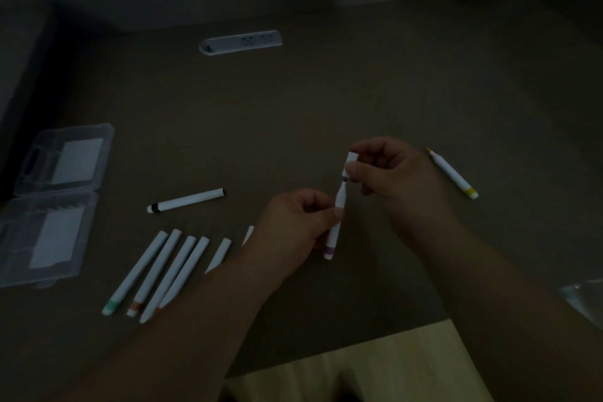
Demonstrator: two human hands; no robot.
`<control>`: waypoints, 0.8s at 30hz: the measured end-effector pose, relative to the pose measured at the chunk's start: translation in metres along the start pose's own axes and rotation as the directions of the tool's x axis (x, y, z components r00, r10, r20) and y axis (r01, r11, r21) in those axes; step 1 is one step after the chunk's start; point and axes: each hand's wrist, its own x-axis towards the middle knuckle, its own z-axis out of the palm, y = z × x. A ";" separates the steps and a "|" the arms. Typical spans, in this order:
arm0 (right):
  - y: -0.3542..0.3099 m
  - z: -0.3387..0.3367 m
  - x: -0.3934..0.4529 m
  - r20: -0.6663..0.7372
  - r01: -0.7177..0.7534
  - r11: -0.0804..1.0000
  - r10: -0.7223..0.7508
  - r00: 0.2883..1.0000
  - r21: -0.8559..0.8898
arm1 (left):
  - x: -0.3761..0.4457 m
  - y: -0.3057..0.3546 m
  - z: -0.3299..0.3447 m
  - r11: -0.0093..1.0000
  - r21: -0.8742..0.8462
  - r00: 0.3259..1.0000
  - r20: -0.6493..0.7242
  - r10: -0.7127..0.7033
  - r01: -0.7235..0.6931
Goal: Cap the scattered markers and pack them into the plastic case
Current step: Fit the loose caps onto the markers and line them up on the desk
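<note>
Nearest the front edge of the tabletop (424, 91), a row of capped markers (156, 271) lies side by side toward the left, their coloured bands pointing at the front edge; the grouping looks like a staging line for packing, and the left forearm covers its right end.

Just beyond, near the middle of the tabletop, the left hand (293, 228) grips the barrel of a purple-banded marker (336, 222), held nearly upright with its tip upward so a cap can go straight onto it. The right hand (385, 170) pinches a white cap (351, 164) between thumb and fingers directly above the tip, almost touching it; whether it has begun to seat is too dim to tell.

Left of the hands, a black-banded marker (186, 201) lies alone, apparently capped. Toward the right edge, a yellow marker (453, 174) rests uncapped, its tip bare and pointing away, likely next for capping.

At the left edge the clear plastic case (55, 202) lies opened flat, both halves facing up, ready to receive markers. Farthest back, a power socket strip (240, 42) is set into the tabletop.
</note>
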 end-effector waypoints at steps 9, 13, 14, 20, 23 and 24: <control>0.009 0.002 -0.011 0.052 -0.058 0.998 0.056 0.997 0.036 | -0.001 0.003 0.000 0.982 0.176 0.997 -0.033 0.070 -0.064; 0.012 0.006 -0.020 0.010 -0.059 0.997 0.059 0.998 -0.044 | -0.002 -0.002 0.009 0.984 0.178 0.998 -0.053 0.022 -0.013; 0.014 0.007 -0.022 0.006 -0.061 0.995 0.061 0.998 -0.075 | -0.004 -0.005 0.012 0.986 0.168 0.998 -0.055 0.013 -0.004; 0.029 0.009 -0.031 0.013 -0.155 0.981 0.158 0.987 -0.118 | -0.011 -0.016 0.019 0.980 0.196 0.997 -0.076 -0.033 0.047; 0.027 0.006 -0.030 0.026 -0.173 0.973 0.179 0.983 -0.155 | -0.008 -0.014 0.018 0.966 0.251 0.997 -0.053 -0.055 0.066; 0.027 0.005 -0.029 0.028 -0.176 0.971 0.183 0.983 -0.164 | -0.007 -0.013 0.017 0.957 0.280 0.997 -0.048 -0.063 0.074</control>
